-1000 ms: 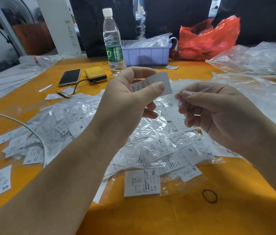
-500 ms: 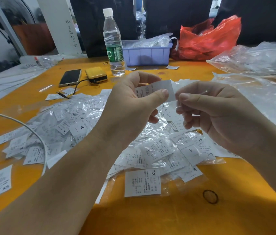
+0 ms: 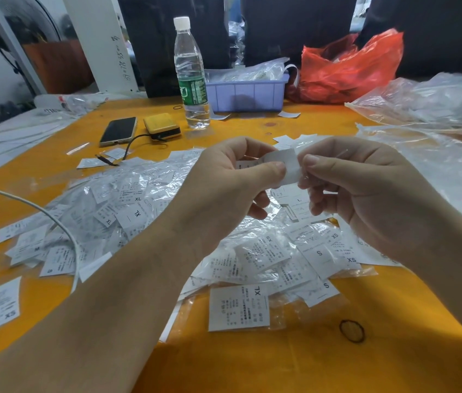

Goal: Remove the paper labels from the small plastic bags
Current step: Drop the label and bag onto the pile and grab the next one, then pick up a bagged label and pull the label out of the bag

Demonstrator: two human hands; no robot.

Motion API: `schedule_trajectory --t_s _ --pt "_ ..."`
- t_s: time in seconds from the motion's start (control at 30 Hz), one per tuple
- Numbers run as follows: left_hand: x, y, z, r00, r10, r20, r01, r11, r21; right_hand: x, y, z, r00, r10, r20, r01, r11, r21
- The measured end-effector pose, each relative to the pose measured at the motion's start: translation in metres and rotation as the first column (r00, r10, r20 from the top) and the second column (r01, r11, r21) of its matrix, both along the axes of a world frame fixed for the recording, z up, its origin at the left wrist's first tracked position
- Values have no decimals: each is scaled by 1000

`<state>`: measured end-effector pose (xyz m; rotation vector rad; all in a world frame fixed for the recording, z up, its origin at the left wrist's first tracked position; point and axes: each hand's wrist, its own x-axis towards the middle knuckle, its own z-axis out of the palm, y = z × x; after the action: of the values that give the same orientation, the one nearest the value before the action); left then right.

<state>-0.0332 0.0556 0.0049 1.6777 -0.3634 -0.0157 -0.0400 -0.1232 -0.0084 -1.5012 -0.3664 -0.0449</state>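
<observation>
Light even and bright, comes from above, no hard shadows. Soft dark shadow lies under my left forearm (image 3: 88, 313) on orange table (image 3: 309, 364), lower middle of frame. White glare spots on plastic bag pile (image 3: 144, 194) at centre and on clear sheets (image 3: 437, 103) at upper right. Wide lens bends upper left of frame; white post (image 3: 102, 43) there leans. My arms look stretched at lower edges. Paper label (image 3: 283, 165) between my fingers slightly blurred. Far background dark, few details.
</observation>
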Motion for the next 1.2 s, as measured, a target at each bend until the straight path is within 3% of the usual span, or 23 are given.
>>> schedule_trajectory --t_s 1.0,1.2 --pt "-2 -1 -1 999 -42 -1 42 999 17 -4 4 2 996 61 -64 -65 996 -66" --pt "1 3 3 999 -6 -38 6 1000 21 -1 0 4 999 20 -49 -20 1000 -9"
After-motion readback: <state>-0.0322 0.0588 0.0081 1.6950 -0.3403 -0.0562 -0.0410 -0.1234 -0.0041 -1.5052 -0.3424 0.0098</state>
